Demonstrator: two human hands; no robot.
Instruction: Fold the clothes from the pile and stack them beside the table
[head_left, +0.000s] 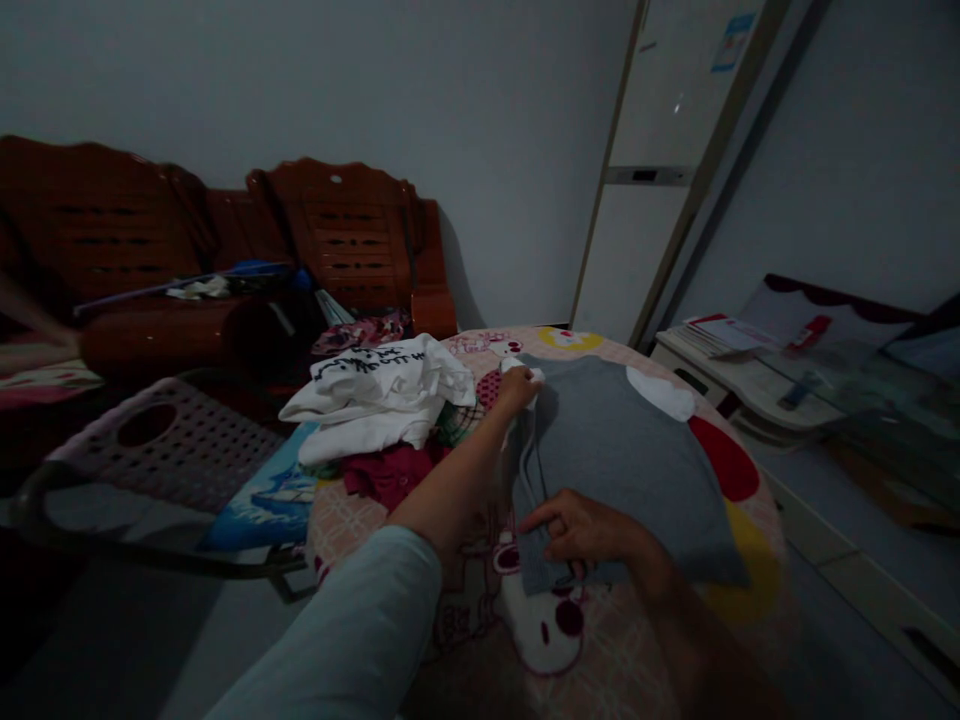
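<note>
A grey shirt (622, 460) with white sleeves lies spread on a round table covered by a patterned cloth (630, 650). At the shirt's far left corner, my left hand (519, 386) is closed on the white sleeve. My right hand (589, 530) rests at the near left edge, its index finger stretched along the fabric and the other fingers curled at the cloth. Between the two hands the shirt's left edge shows a raised fold. The other white sleeve (660, 394) lies flat at the far right.
Left of the shirt sits a pile of clothes with a white printed shirt (382, 385) and a dark red garment (394, 475). A woven chair (172, 430) and wooden sofa (337, 230) stand beyond. Another person's arm (37, 335) shows at far left; a cabinet (780, 390) stands right.
</note>
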